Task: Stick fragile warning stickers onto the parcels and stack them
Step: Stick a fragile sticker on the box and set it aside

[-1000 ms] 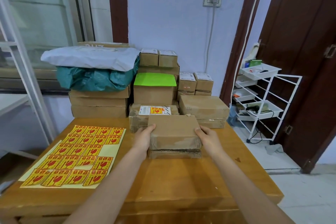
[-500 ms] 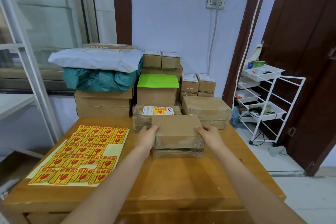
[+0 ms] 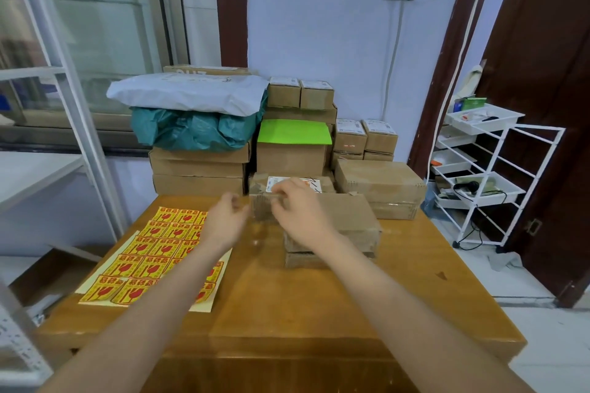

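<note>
Your left hand hovers over the far right corner of the sticker sheet, fingers loosely curled and blurred, so you cannot tell whether anything is pinched there. Your right hand reaches over the near parcel, fingers loosely curled and blurred, so you cannot tell whether it is holding anything. Judging by this, the next step is taking a sticker: lift one by a corner from the sheet, peel slowly so it does not curl, then lay it flat on the parcel's bare top and smooth it from the middle outward. That parcel is plain brown cardboard wrapped in clear tape, sitting on a second flat box at the middle of the wooden table. Just behind it lies a labelled parcel already bearing a yellow sticker
</note>
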Demonstrator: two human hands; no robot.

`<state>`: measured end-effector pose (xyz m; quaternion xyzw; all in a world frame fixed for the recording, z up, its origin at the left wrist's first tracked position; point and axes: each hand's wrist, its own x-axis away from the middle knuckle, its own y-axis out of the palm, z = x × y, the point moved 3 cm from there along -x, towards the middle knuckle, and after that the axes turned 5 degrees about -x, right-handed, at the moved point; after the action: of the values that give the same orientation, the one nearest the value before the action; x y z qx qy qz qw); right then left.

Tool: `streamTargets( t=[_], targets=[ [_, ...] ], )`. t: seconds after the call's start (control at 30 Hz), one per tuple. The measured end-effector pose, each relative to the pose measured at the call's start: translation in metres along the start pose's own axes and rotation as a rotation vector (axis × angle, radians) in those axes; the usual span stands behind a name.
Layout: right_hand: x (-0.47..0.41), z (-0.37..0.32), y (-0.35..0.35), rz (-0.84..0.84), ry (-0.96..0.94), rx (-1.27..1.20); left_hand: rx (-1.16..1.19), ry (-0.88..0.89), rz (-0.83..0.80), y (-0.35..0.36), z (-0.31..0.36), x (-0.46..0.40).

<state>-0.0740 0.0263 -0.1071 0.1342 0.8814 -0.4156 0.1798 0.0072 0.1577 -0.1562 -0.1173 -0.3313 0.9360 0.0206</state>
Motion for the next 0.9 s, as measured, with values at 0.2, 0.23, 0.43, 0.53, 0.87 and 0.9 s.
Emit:
streamTargets(
  t=[0.2,0.23,0.43,0.53,0.87,0.9],
  targets=[
    [0.013,-0.018,0.077,-0.211,-0.085,-0.001,-0.281,0.154,0.016,-0.031,-0.067,0.000],
    [0.017,-0.014,0.089,-0.242,-0.066,0.002,-0.316,0.181,-0.001,-0.033,-0.076,0.002],
    [0.027,0.015,0.138,-0.323,0.091,0.023,-0.456,0.249,-0.122,-0.026,-0.110,0.017],
    [0.029,0.019,0.144,-0.305,0.072,0.078,-0.405,0.269,-0.111,-0.022,-0.115,0.021],
    [0.054,0.008,0.141,-0.418,-0.134,-0.067,-0.322,0.244,-0.126,-0.024,-0.119,0.025],
    [0.057,0.008,0.140,-0.429,-0.146,-0.085,-0.316,0.239,-0.127,-0.025,-0.119,0.025]
  ],
)
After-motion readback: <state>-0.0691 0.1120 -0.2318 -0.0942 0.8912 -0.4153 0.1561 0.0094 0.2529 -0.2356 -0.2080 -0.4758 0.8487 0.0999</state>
